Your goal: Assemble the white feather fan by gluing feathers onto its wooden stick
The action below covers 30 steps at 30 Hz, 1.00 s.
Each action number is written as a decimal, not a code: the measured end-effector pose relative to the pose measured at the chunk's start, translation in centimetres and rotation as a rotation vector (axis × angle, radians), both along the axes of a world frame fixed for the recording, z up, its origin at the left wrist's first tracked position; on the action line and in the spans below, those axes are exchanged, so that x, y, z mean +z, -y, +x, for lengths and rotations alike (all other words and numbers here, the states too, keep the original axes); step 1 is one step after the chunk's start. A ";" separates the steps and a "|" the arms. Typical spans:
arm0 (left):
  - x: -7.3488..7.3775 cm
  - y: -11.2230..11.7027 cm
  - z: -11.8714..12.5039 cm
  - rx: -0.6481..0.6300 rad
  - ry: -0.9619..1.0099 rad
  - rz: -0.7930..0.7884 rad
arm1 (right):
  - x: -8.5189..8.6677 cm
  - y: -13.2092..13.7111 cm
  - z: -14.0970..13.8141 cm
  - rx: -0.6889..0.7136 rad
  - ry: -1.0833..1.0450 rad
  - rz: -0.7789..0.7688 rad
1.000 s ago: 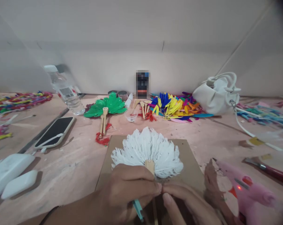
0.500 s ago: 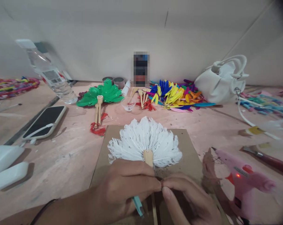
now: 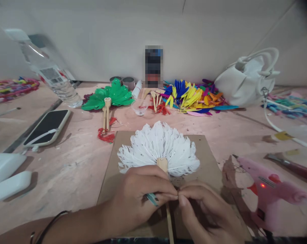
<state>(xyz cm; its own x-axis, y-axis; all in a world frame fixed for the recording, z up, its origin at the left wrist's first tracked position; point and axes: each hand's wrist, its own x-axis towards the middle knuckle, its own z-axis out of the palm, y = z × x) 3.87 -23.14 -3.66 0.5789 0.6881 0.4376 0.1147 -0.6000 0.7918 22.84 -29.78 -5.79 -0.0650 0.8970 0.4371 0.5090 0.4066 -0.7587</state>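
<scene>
A white feather fan (image 3: 158, 145) with a pale wooden handle (image 3: 162, 164) lies on a brown cardboard sheet (image 3: 206, 149) in front of me. My left hand (image 3: 148, 195) is closed over the handle, a slim teal tool (image 3: 152, 199) tucked in its fingers; the tool's kind is unclear. My right hand (image 3: 206, 206) pinches thumb against forefinger. Both hands' fingertips meet just right of the handle, and whatever tiny thing is between them is too small to make out. Below the hands the handle's thin lower end shows.
At right stand a pink glue gun (image 3: 267, 189) with a red light and a red-handled tool (image 3: 295, 167). Behind lie green feathers (image 3: 110, 96), coloured feathers (image 3: 189, 96), wooden handles (image 3: 106, 113) and a plastic cup (image 3: 139, 107). A bottle (image 3: 50, 73), phone (image 3: 48, 127) and white bag (image 3: 244, 81) flank them.
The camera view has tilted slightly, so most things sit a little higher. My left hand has turned a bit, and the teal tool shows shorter. Fingertips stay together.
</scene>
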 end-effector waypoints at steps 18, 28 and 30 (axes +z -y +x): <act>-0.7 0.2 0.0 -0.064 0.081 0.199 | -2.1 1.2 -0.9 0.018 -0.176 -0.194; -0.5 0.9 -0.4 0.036 -0.029 0.276 | -0.1 0.4 -1.4 -0.058 -0.135 -0.002; -0.4 1.0 -0.5 0.043 -0.034 0.304 | 0.4 0.3 -1.8 -0.101 -0.191 0.014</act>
<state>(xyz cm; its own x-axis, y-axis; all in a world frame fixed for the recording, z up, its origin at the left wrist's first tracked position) 3.41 -24.11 -4.10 0.5699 0.5533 0.6075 0.1690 -0.8025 0.5723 21.01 -30.11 -5.39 0.1100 0.8886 0.4454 0.3949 0.3722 -0.8400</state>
